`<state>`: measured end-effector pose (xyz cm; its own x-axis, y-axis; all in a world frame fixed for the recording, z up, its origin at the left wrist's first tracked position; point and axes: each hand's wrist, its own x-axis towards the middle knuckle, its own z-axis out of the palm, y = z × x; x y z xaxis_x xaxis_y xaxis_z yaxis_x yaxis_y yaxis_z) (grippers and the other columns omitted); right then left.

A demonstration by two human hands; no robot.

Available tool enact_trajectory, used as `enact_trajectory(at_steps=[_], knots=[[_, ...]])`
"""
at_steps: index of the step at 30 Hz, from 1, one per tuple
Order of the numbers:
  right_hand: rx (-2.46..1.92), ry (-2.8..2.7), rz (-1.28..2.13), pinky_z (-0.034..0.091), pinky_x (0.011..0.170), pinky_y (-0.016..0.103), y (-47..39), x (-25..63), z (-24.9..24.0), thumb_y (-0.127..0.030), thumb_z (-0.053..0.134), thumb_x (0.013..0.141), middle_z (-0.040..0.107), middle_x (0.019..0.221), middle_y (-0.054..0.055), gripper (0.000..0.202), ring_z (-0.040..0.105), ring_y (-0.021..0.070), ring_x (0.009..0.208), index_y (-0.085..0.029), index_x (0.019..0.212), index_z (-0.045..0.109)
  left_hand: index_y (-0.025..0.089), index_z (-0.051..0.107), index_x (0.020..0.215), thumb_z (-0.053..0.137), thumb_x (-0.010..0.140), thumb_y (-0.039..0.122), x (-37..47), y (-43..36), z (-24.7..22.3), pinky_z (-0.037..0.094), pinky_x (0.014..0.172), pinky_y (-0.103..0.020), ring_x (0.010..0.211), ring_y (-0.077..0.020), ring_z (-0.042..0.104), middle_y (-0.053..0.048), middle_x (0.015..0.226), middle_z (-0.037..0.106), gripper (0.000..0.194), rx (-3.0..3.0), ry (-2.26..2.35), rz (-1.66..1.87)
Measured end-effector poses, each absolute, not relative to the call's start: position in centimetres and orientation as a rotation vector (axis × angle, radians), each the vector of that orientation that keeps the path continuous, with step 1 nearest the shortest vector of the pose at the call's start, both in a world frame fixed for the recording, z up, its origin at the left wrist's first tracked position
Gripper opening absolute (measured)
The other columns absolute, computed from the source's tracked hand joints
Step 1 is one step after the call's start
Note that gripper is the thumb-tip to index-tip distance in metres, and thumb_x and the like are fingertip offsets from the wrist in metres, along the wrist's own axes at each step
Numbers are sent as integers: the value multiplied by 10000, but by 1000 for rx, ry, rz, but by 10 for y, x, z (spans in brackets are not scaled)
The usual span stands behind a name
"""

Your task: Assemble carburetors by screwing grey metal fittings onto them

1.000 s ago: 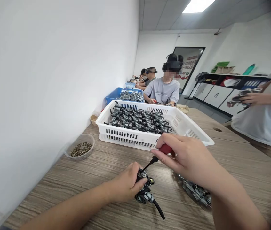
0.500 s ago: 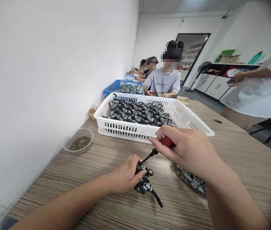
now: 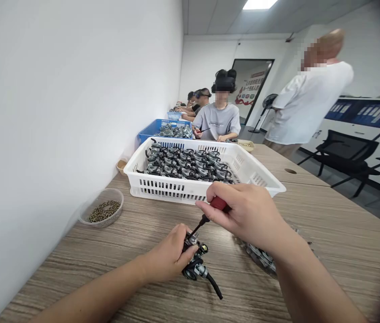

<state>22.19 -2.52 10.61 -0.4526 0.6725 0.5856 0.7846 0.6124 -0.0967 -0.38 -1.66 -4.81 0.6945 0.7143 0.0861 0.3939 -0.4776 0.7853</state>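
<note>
On the wooden table, my left hand (image 3: 166, 258) is closed around a small metal carburetor (image 3: 193, 268) with a black hose that sticks out toward the lower right. A screwdriver (image 3: 219, 203) with a red handle and dark shaft is gripped in my right hand (image 3: 252, 217). Its shaft slants down to the top of the carburetor, beside my left fingers; the tip's exact seat is hidden. Beyond my hands stands a white plastic crate (image 3: 158, 194) holding rows of similar carburetors (image 3: 186, 162).
A clear bowl (image 3: 111, 220) of small brass-coloured screws (image 3: 104, 211) stands left, by the wall. Loose metal parts (image 3: 260, 260) lie in a clear container partly behind my right forearm. Past the crate are a blue basket (image 3: 147, 130) and a seated co-worker (image 3: 217, 119); another person (image 3: 306, 107) stands right.
The view has tilted up and turned right, so the standing person and a chair show more fully. Both hands keep hold of the carburetor and screwdriver, with the screwdriver still against it.
</note>
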Motion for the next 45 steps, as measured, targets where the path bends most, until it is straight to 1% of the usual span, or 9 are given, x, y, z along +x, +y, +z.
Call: enact_trajectory(at_steps=[6, 9, 16, 23, 26, 32, 34, 39, 45], knots=[[-918, -2400, 520, 594, 912, 346, -39, 240, 127, -226, 552, 1079, 693, 1299, 95, 51, 695, 206, 1098, -265, 1087, 520, 210, 446, 1258, 469, 1116, 427, -3, -17, -42, 505, 1063, -491, 1154, -278, 596, -123, 1229, 599, 261, 2119, 832, 502], [-873, -2423, 602, 584, 877, 321, -37, 245, 128, -236, 546, 1107, 732, 1144, 51, 58, 708, 179, 1003, -264, 1063, 571, 209, 440, 1274, 484, 1108, 428, -2, -17, -43, 504, 1069, -498, 1167, -284, 594, -134, 1256, 597, 278, 2108, 852, 492], [-1268, -2267, -213, 342, 526, 309, -28, 226, 110, -353, 615, 1068, 632, 681, -31, 217, 549, 159, 560, -244, 894, 545, 201, 446, 1221, 480, 1104, 427, -3, -17, -44, 508, 1045, -498, 1145, -291, 599, -139, 1230, 602, 257, 2112, 842, 504], [-1012, -2408, 315, 585, 923, 360, -45, 239, 124, -252, 512, 1099, 662, 1337, 117, 51, 680, 230, 1158, -260, 1145, 530, 200, 443, 1234, 468, 1098, 439, -2, -16, -42, 507, 1060, -524, 1155, -306, 604, -143, 1226, 606, 276, 2121, 842, 503], [-907, -2404, 351, 572, 857, 315, -37, 238, 122, -262, 550, 1108, 715, 1152, 61, 42, 702, 190, 1013, -266, 1130, 586, 204, 441, 1233, 479, 1096, 442, -2, -16, -43, 507, 1073, -530, 1166, -308, 606, -142, 1234, 606, 277, 2117, 833, 498], [-1177, -2213, -224, 386, 551, 299, -25, 224, 105, -409, 701, 1036, 657, 656, -42, 292, 599, 150, 565, -238, 829, 584, 209, 448, 1199, 488, 1102, 453, -3, -18, -44, 519, 1056, -521, 1163, -304, 608, -141, 1228, 608, 266, 2124, 842, 520], [-1277, -2217, -195, 422, 568, 312, -29, 225, 106, -422, 716, 1012, 702, 716, -25, 233, 643, 179, 608, -243, 921, 598, 206, 455, 1206, 490, 1102, 448, -4, -18, -43, 520, 1061, -524, 1165, -304, 611, -145, 1237, 609, 266, 2126, 842, 522], [-1049, -2369, 368, 599, 924, 374, -40, 241, 121, -292, 601, 1064, 702, 1371, 113, 133, 735, 233, 1122, -252, 1188, 575, 205, 467, 1218, 499, 1100, 449, -4, -17, -43, 530, 1059, -528, 1161, -306, 616, -145, 1236, 615, 273, 2135, 836, 526], [-1068, -2237, 493, 582, 773, 322, -34, 230, 116, -357, 674, 1059, 779, 1010, 26, 131, 743, 191, 864, -264, 1132, 616, 209, 460, 1215, 514, 1092, 431, -3, -17, -45, 534, 1059, -534, 1167, -311, 619, -149, 1241, 620, 260, 2129, 835, 524]])
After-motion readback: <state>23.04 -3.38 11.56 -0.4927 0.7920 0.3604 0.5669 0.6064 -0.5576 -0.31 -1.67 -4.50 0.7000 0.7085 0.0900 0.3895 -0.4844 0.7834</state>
